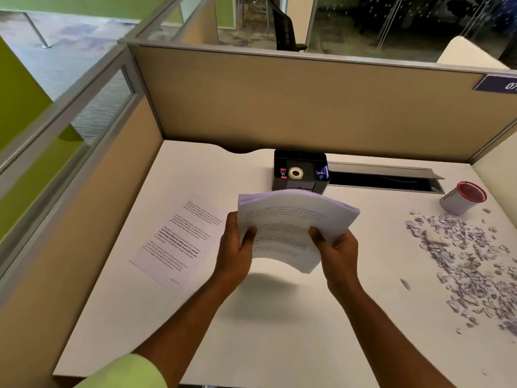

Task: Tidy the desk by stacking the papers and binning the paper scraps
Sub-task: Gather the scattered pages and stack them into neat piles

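A bowed stack of printed papers (291, 219) hangs above the middle of the white desk (279, 331). My left hand (233, 253) grips its left edge, thumb on top. My right hand (337, 250) grips its near right corner the same way. One printed sheet (179, 236) lies flat on the desk to the left. Several paper scraps (464, 261) are strewn over the right side of the desk. A small grey bin with a red rim (461, 198) lies tipped on its side just beyond the scraps.
A black desk organiser (300, 170) with a tape roll stands at the back centre. An open cable slot (383, 179) runs along the back right. Beige partition walls (279, 107) close the desk at the back and left.
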The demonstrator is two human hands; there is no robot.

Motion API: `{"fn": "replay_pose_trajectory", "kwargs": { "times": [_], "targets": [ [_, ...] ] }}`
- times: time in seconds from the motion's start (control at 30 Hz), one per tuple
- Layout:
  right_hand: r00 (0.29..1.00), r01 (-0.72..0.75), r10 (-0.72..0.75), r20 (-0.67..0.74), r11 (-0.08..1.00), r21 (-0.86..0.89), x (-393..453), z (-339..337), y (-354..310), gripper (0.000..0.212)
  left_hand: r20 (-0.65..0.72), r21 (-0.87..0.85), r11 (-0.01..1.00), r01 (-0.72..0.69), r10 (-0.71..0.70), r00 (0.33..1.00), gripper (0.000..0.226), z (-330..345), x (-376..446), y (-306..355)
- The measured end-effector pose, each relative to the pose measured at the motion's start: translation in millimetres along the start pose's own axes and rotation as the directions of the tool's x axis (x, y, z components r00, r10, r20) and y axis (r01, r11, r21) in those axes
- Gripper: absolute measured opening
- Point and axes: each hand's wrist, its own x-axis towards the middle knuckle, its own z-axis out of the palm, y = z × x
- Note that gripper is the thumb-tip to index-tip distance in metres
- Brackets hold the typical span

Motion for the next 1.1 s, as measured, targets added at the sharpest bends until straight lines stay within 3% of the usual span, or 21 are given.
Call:
{"fn": "replay_pose_trajectory", "kwargs": {
  "times": [0.13, 0.3, 0.53, 0.7, 0.97, 1.1],
  "targets": [
    [0.999, -0.021, 0.022, 0.029, 0.999, -0.024, -17, 2, 18, 0.035, 0.015, 0.032, 0.999, 0.0, 0.0, 1.0, 0.024, -5, -5, -11],
    [0.999, -0.04, 0.041, 0.011, 0.995, -0.092, -16, 5, 22, 0.029, 0.025, 0.051, 0.998, 0.042, -0.043, 0.999, 0.019, -5, -7, -18],
    [0.999, 0.041, -0.041, -0.005, 0.998, -0.043, -10, -4, 23, 0.027, -0.009, 0.01, 0.999, -0.031, 0.031, 0.999, 0.02, 1, -12, -10],
    [0.981, -0.137, 0.155, 0.116, 0.979, -0.151, -8, -10, 56, 0.033, 0.003, 0.025, 0.982, 0.185, -0.185, 0.983, 0.05, 13, -17, -49],
    [0.969, -0.127, 0.162, 0.187, 0.975, -0.182, 22, -18, 41, 0.029, -0.148, 0.102, 0.98, 0.171, -0.155, 0.977, 0.033, 25, 2, -36],
    [0.868, -0.218, 0.266, 0.419, 0.963, -0.16, 32, -33, 33, 0.039, -0.166, 0.024, 0.975, 0.219, -0.212, 0.963, 0.033, 14, 15, -32]
  ]
}}
